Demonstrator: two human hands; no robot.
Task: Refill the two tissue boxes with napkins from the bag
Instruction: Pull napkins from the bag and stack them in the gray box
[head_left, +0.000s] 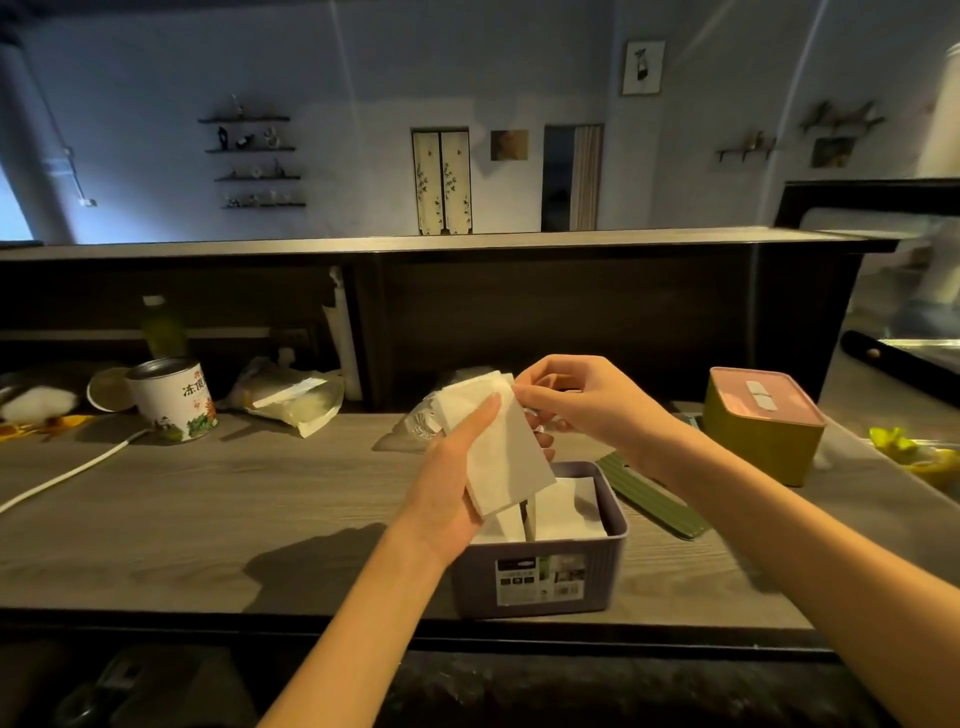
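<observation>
On the table (208, 499), the purple tissue box (540, 571) serves as the landmark: it stands open at the near edge, lid off, with white napkins already lying inside but not up to the rim. Beyond it and to the right stands the second tissue box (763, 421), olive with a pink lid on and a tissue tab showing through the slot; whether that one is already full cannot be told. Just right of the purple box lies a green ribbed lid (654, 499), probably its own. Directly behind the purple box sits the clear bag (415, 423) of napkins, partly hidden by the hands.

Right above the purple box, the left hand (457, 467) holds a folded wad of napkins (504, 447), thumb laid along its front and fingers curled behind it. The right hand (582, 400) pinches the top corner of that wad between thumb and forefinger, as if squaring it or peeling off a layer.

The step in hand looks like loading this wad into the purple box. To do it well, I would first square the edges so the stack stays flat, then lower it level onto the napkins already inside, folds running the same way, filling the emptier side. Press lightly; cramming could make napkins tear when pulled out. Leave the top sheet's fold free to thread through the lid's slot when the green lid goes back on.
</observation>
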